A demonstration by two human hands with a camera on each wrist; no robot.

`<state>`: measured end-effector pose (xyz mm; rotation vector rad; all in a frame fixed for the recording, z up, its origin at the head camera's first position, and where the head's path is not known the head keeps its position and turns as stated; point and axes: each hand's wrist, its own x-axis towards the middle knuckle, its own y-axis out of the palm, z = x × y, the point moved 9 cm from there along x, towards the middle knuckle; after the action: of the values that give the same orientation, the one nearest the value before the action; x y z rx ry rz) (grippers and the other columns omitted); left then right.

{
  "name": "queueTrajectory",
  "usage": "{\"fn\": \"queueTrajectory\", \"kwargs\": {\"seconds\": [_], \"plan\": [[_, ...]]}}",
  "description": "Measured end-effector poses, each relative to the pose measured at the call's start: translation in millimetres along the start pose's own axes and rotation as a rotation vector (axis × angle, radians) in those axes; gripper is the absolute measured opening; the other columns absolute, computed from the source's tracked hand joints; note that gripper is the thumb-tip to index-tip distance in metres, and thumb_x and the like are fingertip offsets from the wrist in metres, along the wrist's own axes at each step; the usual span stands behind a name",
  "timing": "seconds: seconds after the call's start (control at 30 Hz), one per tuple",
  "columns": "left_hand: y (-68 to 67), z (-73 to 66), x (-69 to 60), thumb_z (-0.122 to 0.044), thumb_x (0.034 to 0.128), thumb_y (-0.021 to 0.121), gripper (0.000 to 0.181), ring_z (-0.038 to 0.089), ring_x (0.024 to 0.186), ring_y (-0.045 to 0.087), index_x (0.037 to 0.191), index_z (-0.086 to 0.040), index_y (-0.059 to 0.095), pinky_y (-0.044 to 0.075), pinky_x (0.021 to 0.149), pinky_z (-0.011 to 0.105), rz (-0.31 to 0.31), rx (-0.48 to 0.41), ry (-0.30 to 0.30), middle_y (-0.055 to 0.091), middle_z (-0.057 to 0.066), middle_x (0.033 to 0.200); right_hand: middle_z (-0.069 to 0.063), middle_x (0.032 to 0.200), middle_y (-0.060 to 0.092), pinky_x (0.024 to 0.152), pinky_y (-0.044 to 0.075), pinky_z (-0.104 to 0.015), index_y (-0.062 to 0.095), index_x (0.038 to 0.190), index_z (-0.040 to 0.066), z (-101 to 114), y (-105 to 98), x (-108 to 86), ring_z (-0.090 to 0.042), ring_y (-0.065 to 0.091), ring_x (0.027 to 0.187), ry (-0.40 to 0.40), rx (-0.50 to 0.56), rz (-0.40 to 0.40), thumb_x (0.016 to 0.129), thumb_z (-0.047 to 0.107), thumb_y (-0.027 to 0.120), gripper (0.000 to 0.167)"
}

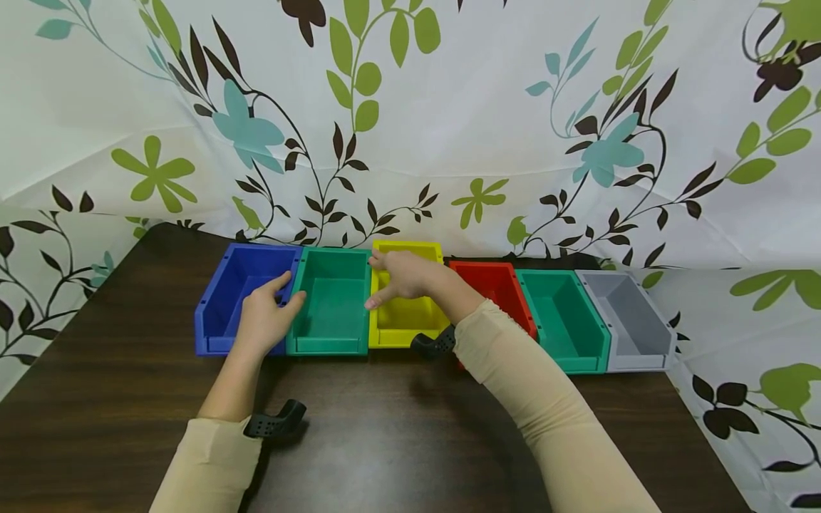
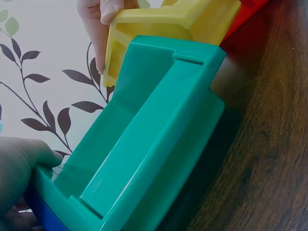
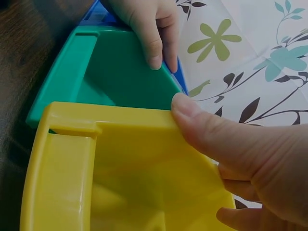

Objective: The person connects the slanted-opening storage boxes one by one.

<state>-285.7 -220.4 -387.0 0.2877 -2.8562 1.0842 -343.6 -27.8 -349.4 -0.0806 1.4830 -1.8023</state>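
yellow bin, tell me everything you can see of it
The yellow bin is glossy, plastic-looking and open-topped, with a low, lipped front. It sits upright on the dark table, between a green bin on its left, which it seems to abut, and a red bin on its right. The right hand is over it, thumb apparently touching the rim, and hides part of the inside.

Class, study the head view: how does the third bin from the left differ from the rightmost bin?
The third bin is yellow, the rightmost bin gray. The third bin has neighbours on both sides; the rightmost bin ends the row. The right grip partly hides the third bin, not the rightmost bin. Both are open-topped.
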Motion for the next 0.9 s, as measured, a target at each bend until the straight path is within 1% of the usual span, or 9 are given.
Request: {"fn": "queueTrajectory", "kwargs": {"seconds": [0.27, 0.4, 0.57, 0.67, 0.77, 0.83, 0.87, 0.9], "plan": [[0.4, 0.6, -0.5, -0.026, 0.0936, 0.056, 0.056, 0.016, 0.046, 0.039, 0.141, 0.000, 0.041, 0.039, 0.049, 0.030, 0.008, -0.002, -0.010, 0.046, 0.030, 0.138, -0.002, 0.160, 0.010, 0.117, 0.021, -0.038, 0.023, 0.151, 0.011, -1.2, 4.9, 0.9, -0.025, 0.014, 0.147, -0.014, 0.030, -0.018, 0.078, 0.048, 0.070, 0.094], [-0.3, 0.3, -0.5, -0.027, 0.0936, 0.056, 0.056, 0.016, 0.047, 0.039, 0.141, 0.000, 0.041, 0.039, 0.049, 0.030, 0.008, -0.002, -0.012, 0.045, 0.030, 0.138, -0.001, 0.160, 0.010, 0.116, 0.024, -0.038, 0.022, 0.151, 0.013, -2.4, 8.1, 1.4, -0.024, 0.015, 0.147, -0.002, 0.059, -0.018, 0.078, 0.046, 0.071, 0.094], [-4.0, -5.7, -4.8, -0.026, 0.0932, 0.057, 0.056, 0.014, 0.045, 0.037, 0.141, 0.000, 0.042, 0.038, 0.046, 0.029, 0.009, 0.001, 0.002, 0.046, 0.029, 0.138, 0.001, 0.160, 0.012, 0.116, 0.026, -0.038, 0.021, 0.151, 0.015, -1.9, 13.4, -4.5, -0.023, 0.017, 0.146, 0.019, 0.073, -0.036, 0.077, 0.046, 0.071, 0.095], [-5.7, -7.7, -5.6, -0.027, 0.0934, 0.057, 0.057, 0.012, 0.044, 0.036, 0.141, 0.000, 0.042, 0.037, 0.045, 0.028, 0.007, -0.002, 0.005, 0.046, 0.029, 0.138, 0.002, 0.160, 0.009, 0.116, 0.025, -0.037, 0.019, 0.151, 0.015, -1.7, 16.6, -6.9, -0.023, 0.016, 0.147, 0.010, 0.085, -0.046, 0.077, 0.046, 0.070, 0.096], [-5.9, -6.1, -5.1, -0.027, 0.0936, 0.056, 0.057, 0.013, 0.043, 0.035, 0.141, 0.000, 0.041, 0.037, 0.046, 0.028, 0.002, -0.008, 0.001, 0.045, 0.030, 0.138, 0.003, 0.160, 0.006, 0.116, 0.024, -0.037, 0.018, 0.152, 0.017, -2.9, 20.2, -5.2, -0.022, 0.014, 0.147, -0.005, 0.101, -0.042, 0.078, 0.047, 0.069, 0.095], [-4.1, -2.5, -4.6, -0.027, 0.0940, 0.055, 0.057, 0.017, 0.045, 0.037, 0.142, 0.000, 0.040, 0.038, 0.048, 0.030, 0.006, -0.013, -0.007, 0.044, 0.029, 0.140, 0.003, 0.160, 0.005, 0.117, 0.023, -0.038, 0.017, 0.152, 0.017, -4.2, 22.7, -1.8, -0.022, 0.013, 0.147, -0.014, 0.095, -0.036, 0.078, 0.048, 0.069, 0.095], [-2.8, -0.2, -4.7, -0.028, 0.0942, 0.055, 0.057, 0.020, 0.050, 0.043, 0.142, -0.001, 0.039, 0.039, 0.050, 0.032, 0.011, -0.016, -0.014, 0.043, 0.029, 0.140, 0.003, 0.161, 0.004, 0.117, 0.022, -0.038, 0.017, 0.152, 0.017, -4.8, 24.1, 0.2, -0.022, 0.013, 0.147, -0.018, 0.086, -0.032, 0.079, 0.049, 0.068, 0.095], [-1.7, 2.0, -5.0, -0.028, 0.0945, 0.054, 0.058, 0.025, 0.060, 0.052, 0.143, -0.001, 0.039, 0.042, 0.055, 0.034, 0.013, -0.018, -0.020, 0.043, 0.029, 0.141, 0.003, 0.161, 0.004, 0.117, 0.021, -0.039, 0.016, 0.152, 0.017, -5.3, 25.8, 2.2, -0.023, 0.013, 0.147, -0.023, 0.081, -0.029, 0.079, 0.050, 0.068, 0.095]]}}
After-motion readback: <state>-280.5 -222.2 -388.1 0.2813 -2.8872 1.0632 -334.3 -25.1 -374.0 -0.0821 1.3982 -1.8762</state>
